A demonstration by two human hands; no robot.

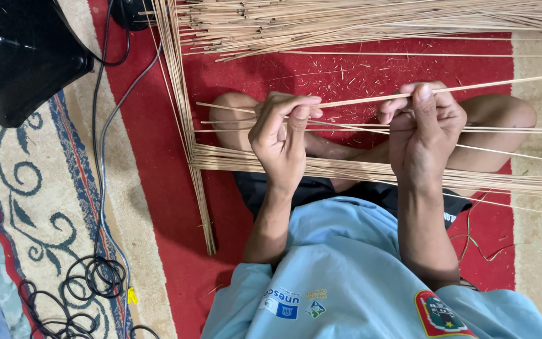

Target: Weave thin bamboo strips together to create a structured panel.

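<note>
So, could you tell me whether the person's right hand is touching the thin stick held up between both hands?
Touching. The head view shows the right hand closed around the thin stick, thumb pressed along it, while the left hand pinches its other end.

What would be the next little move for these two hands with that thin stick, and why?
Probably slide the thin stick down toward the bundle of sticks across the lap. Both the left hand and right hand pinch it, held level above that bundle, apart from it.

Floor covered by red woven carpet (158,163) with beige patterned border (39,188); black plastic case (20,56) and black coiled cables (95,276) at left
</note>
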